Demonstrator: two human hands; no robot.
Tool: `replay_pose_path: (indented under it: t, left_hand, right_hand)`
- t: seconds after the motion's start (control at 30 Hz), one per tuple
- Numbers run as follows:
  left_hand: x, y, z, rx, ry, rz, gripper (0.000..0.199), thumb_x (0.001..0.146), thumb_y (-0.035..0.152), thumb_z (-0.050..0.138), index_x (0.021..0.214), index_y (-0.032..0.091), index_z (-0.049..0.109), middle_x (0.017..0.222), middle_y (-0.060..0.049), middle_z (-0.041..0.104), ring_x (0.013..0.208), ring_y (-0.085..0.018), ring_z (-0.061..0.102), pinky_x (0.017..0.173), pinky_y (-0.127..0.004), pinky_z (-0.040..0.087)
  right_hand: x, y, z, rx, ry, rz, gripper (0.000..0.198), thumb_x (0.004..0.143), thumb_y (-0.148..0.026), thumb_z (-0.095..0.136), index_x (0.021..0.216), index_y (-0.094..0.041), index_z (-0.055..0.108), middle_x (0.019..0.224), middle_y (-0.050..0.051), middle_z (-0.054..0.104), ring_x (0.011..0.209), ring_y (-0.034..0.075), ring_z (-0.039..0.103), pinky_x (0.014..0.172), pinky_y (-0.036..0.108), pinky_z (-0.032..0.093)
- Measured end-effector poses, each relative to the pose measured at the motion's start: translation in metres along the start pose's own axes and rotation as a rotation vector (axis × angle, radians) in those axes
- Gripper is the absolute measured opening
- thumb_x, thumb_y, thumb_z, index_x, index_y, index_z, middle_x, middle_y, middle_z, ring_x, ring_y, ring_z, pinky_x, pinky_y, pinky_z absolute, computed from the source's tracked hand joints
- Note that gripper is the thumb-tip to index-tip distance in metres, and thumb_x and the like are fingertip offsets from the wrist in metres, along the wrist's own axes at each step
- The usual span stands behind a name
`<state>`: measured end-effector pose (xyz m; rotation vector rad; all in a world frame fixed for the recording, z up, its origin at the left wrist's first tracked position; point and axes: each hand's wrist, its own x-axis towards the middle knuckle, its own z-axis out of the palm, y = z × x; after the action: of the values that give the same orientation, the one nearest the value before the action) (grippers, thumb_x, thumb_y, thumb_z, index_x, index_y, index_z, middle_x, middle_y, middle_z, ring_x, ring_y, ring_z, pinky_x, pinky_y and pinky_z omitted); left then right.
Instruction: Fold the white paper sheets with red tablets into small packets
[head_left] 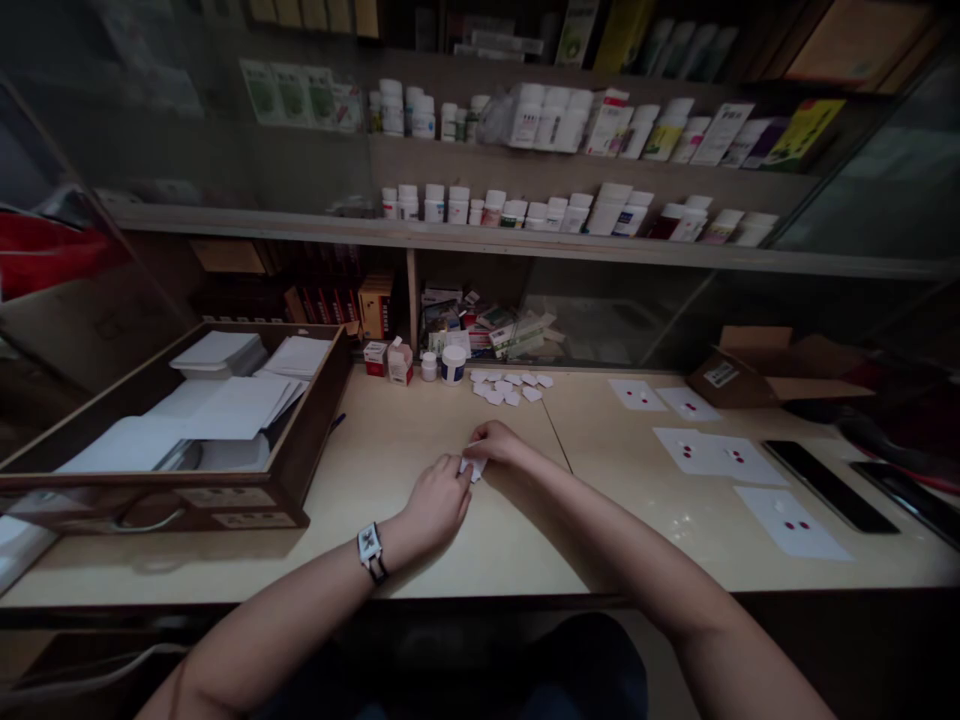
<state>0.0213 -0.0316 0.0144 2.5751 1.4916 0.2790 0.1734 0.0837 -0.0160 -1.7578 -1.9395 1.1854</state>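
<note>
**Two hands pinch one small white paper**

I am far away, looking through the head camera. The left hand (439,500) and the right hand (495,442) are close together, and both pinch a small, folded piece of white paper (475,468). It is over the middle of the pale, shiny table (525,560). I cannot tell if anything is inside it.

I think this is a folding step. I would keep the paper level, hold it softly with one hand and press the folds with the other. Too hard a squeeze could crush it, and a loose corner could pop open.

Behind the hands lie small, white, folded paper packets (494,397); I cannot see inside them. To the left, a big, dark brown wooden drawer (309,450) holds stacks of white paper (232,405). At the back stand a round white jar with a blue label (453,366), a little white bottle (429,367) and two small red and white card boxes (400,364). What they hold is hidden. To the right, near an open brown cardboard box (750,390), flat white paper sheets (701,455) carry dark red pills (739,457).
</note>
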Motion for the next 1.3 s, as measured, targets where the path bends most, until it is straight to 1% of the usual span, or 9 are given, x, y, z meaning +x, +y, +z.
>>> replay_pose_path:
  t: [0.3, 0.5, 0.7, 0.83, 0.97, 1.03, 1.2, 1.23, 1.3]
  left_hand:
    - [-0.005, 0.008, 0.001, 0.094, -0.055, -0.008, 0.047, 0.087, 0.028, 0.049, 0.132, 0.014, 0.041, 0.116, -0.015, 0.051, 0.105, -0.029, 0.046, 0.084, -0.042, 0.042]
    - [-0.006, 0.009, 0.001, 0.097, -0.046, -0.015, 0.047, 0.087, 0.031, 0.050, 0.131, 0.014, 0.043, 0.117, -0.014, 0.051, 0.107, -0.029, 0.045, 0.084, -0.042, 0.042]
    - [-0.007, 0.009, -0.004, 0.093, -0.057, 0.042, 0.043, 0.089, 0.035, 0.047, 0.126, 0.013, 0.048, 0.119, -0.013, 0.053, 0.110, -0.030, 0.044, 0.086, -0.043, 0.042]
    - [-0.007, 0.009, -0.004, 0.071, -0.044, 0.037, 0.043, 0.088, 0.037, 0.048, 0.123, 0.012, 0.050, 0.117, -0.013, 0.055, 0.108, -0.029, 0.045, 0.088, -0.044, 0.041]
    - [-0.007, 0.009, -0.005, 0.032, -0.057, 0.037, 0.041, 0.088, 0.034, 0.049, 0.122, 0.012, 0.050, 0.119, -0.014, 0.055, 0.111, -0.028, 0.046, 0.092, -0.043, 0.039]
    - [-0.007, 0.009, -0.007, 0.011, -0.063, 0.050, 0.037, 0.089, 0.032, 0.049, 0.121, 0.013, 0.051, 0.119, -0.014, 0.055, 0.112, -0.027, 0.046, 0.093, -0.042, 0.039]
    - [-0.007, 0.008, -0.011, -0.014, -0.063, 0.052, 0.031, 0.088, 0.034, 0.050, 0.113, 0.016, 0.055, 0.113, -0.013, 0.057, 0.108, -0.028, 0.047, 0.090, -0.044, 0.039]
    - [-0.007, 0.007, -0.011, -0.019, -0.062, 0.054, 0.031, 0.088, 0.035, 0.049, 0.113, 0.017, 0.055, 0.112, -0.013, 0.057, 0.107, -0.028, 0.047, 0.090, -0.044, 0.039]
    - [-0.007, 0.007, -0.010, -0.024, -0.059, 0.059, 0.031, 0.089, 0.035, 0.048, 0.114, 0.018, 0.054, 0.112, -0.012, 0.057, 0.108, -0.028, 0.046, 0.089, -0.044, 0.038]
  right_hand:
    - [-0.003, -0.012, -0.007, 0.060, -0.075, -0.019, 0.004, 0.058, -0.013, 0.072, 0.057, -0.014, 0.068, 0.047, -0.004, 0.058, 0.046, 0.009, 0.050, 0.048, 0.019, 0.036]
    - [-0.009, -0.011, -0.007, 0.069, -0.067, -0.044, 0.005, 0.059, -0.009, 0.066, 0.060, -0.014, 0.069, 0.050, -0.004, 0.060, 0.049, 0.010, 0.052, 0.048, 0.018, 0.037]
    - [-0.025, -0.005, 0.007, -0.019, 0.103, -0.202, 0.015, 0.060, -0.009, 0.062, 0.070, -0.014, 0.072, 0.062, -0.001, 0.066, 0.059, 0.012, 0.057, 0.053, 0.018, 0.038]
    - [-0.033, -0.003, 0.012, -0.015, 0.124, -0.251, 0.021, 0.060, -0.005, 0.058, 0.074, -0.014, 0.071, 0.068, 0.001, 0.068, 0.061, 0.013, 0.060, 0.055, 0.018, 0.041]
    - [-0.041, 0.001, 0.010, -0.015, 0.178, -0.392, 0.024, 0.066, -0.006, 0.056, 0.084, -0.016, 0.070, 0.080, 0.003, 0.071, 0.074, 0.015, 0.063, 0.068, 0.022, 0.045]
    - [-0.045, 0.005, 0.009, -0.017, 0.199, -0.417, 0.025, 0.066, -0.007, 0.058, 0.086, -0.016, 0.069, 0.086, 0.004, 0.071, 0.080, 0.017, 0.063, 0.074, 0.024, 0.045]
    - [-0.049, 0.014, 0.010, 0.088, 0.170, -0.330, 0.013, 0.069, -0.008, 0.057, 0.074, -0.015, 0.067, 0.072, 0.002, 0.067, 0.069, 0.015, 0.062, 0.063, 0.022, 0.045]
    - [-0.050, 0.014, 0.011, 0.089, 0.167, -0.341, 0.011, 0.069, -0.008, 0.058, 0.071, -0.015, 0.066, 0.070, 0.002, 0.066, 0.067, 0.015, 0.061, 0.062, 0.022, 0.045]
    - [-0.053, 0.014, 0.010, 0.013, 0.190, -0.447, 0.012, 0.069, -0.006, 0.059, 0.068, -0.015, 0.066, 0.069, 0.002, 0.065, 0.068, 0.015, 0.060, 0.064, 0.023, 0.045]
